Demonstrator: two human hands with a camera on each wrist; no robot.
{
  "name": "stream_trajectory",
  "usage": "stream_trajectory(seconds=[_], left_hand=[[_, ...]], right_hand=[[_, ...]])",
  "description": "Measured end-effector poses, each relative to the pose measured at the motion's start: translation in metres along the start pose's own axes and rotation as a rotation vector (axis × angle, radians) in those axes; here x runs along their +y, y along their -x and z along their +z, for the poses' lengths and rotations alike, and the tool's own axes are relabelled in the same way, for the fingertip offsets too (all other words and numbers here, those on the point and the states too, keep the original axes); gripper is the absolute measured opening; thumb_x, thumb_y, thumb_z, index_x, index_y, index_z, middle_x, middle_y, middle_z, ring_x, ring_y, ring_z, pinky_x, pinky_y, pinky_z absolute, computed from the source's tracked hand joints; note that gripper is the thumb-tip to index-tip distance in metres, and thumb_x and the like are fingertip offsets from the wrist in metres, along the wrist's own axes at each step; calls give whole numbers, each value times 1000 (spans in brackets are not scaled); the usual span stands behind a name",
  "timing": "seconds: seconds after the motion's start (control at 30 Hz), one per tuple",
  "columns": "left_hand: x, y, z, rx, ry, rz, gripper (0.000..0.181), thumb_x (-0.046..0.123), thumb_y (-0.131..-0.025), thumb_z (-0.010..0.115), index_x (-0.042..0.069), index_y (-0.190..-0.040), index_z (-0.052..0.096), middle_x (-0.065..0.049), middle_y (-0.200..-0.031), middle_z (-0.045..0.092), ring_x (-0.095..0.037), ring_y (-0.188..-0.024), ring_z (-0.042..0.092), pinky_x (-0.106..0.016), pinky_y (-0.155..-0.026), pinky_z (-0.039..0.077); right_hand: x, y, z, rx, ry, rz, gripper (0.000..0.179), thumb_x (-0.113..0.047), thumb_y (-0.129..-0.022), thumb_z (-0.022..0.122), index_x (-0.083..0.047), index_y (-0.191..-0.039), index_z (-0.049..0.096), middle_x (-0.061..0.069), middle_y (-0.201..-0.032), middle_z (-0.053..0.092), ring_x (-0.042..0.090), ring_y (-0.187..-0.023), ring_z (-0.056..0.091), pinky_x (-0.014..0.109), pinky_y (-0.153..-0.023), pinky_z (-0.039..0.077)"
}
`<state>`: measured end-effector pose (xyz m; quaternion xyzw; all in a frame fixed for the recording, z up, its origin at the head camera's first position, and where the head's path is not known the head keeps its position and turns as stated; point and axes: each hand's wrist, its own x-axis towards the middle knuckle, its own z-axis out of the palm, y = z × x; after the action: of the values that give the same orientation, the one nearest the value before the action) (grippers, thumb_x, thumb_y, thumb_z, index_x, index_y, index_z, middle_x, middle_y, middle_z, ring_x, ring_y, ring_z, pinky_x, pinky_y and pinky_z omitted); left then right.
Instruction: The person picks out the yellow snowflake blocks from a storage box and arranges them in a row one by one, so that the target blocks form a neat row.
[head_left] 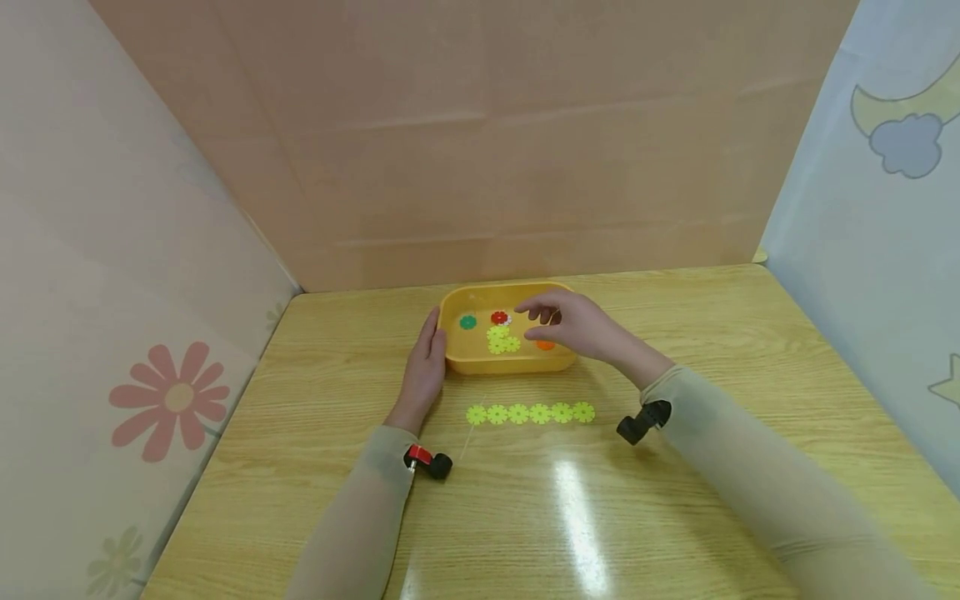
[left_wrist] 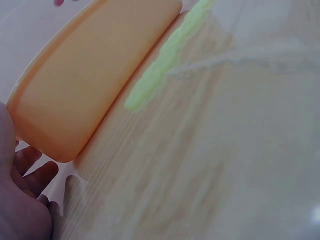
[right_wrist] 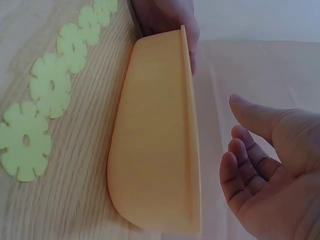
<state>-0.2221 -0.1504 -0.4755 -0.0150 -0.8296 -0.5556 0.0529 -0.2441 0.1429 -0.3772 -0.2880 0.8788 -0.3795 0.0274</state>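
Observation:
A yellow plastic tub (head_left: pixel 510 365) holds several slotted flower-shaped discs: a green disc (head_left: pixel 468 322), a red disc (head_left: pixel 499 317) partly over a white one, a group of yellow-green discs (head_left: pixel 498 339) and an orange disc (head_left: pixel 545 344). My left hand (head_left: pixel 424 367) rests against the tub's left end, its fingers fairly straight along the wall. Over the tub's right part hovers my right hand (head_left: pixel 573 323), thumb apart from loosely bent fingers, with nothing visible between them; the right wrist view agrees. In front of the tub lies a row of yellow-green discs (head_left: pixel 519 414), touching one another.
The wooden table (head_left: pixel 337 367) carries the tub near its back edge. A brown panel (head_left: pixel 480 167) stands behind it, and pale printed walls (head_left: pixel 176 400) enclose both sides. A bright light reflection (head_left: pixel 577 525) streaks the table's front.

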Motion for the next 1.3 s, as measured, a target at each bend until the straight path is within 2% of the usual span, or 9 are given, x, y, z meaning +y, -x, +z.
stream_trajectory(seconds=[0.13,0.33,0.6,0.77,0.93,1.2,1.3], left_hand=[[-1,-1,0,-5,4,5,60,41,-122,33,23,-179,22,4,-182,24,-22,-168,20,-49,-136,20],[-2,-2,-1,-7,-3,4,61,41,-122,32,23,-179,22,3,-182,24,-23,-168,20,-49,-136,20],[-1,-1,-1,-3,-4,-3,60,41,-122,33,23,-179,22,2,-182,25,-23,-168,21,-49,-135,20],[-1,-2,0,0,4,-5,59,41,-122,33,25,-179,23,3,-182,26,-22,-167,21,-48,-135,21],[-2,-3,1,-5,8,-13,60,44,-122,32,29,-179,22,5,-181,25,-21,-167,22,-48,-135,21],[-1,-2,1,-1,7,-7,59,42,-122,33,26,-179,23,4,-181,26,-22,-167,22,-49,-135,22],[-1,-1,0,-4,14,-10,60,42,-122,33,25,-179,22,4,-181,26,-22,-167,22,-49,-135,22]], right_hand=[[6,-14,8,-35,-19,-2,40,-12,-100,85,-10,-138,77,10,-110,69,25,-94,59,40,-82,51],[11,-28,17,-78,-27,17,37,-9,-99,85,-7,-136,78,17,-114,70,25,-95,61,38,-80,53],[12,-41,28,-176,-5,19,39,-8,-99,85,-3,-137,77,19,-121,72,28,-103,66,42,-90,57],[16,-46,34,-243,35,25,42,-11,-97,88,-7,-137,77,16,-118,68,26,-101,62,41,-89,56],[24,-49,38,-275,68,29,40,-14,-96,89,-10,-135,79,13,-112,63,25,-97,56,38,-85,52],[30,-57,43,-343,102,45,37,-12,-98,86,-17,-135,82,9,-117,63,27,-107,56,41,-95,51],[32,-59,46,-351,113,53,37,-12,-99,86,-18,-135,82,9,-117,62,27,-107,56,41,-95,50]])
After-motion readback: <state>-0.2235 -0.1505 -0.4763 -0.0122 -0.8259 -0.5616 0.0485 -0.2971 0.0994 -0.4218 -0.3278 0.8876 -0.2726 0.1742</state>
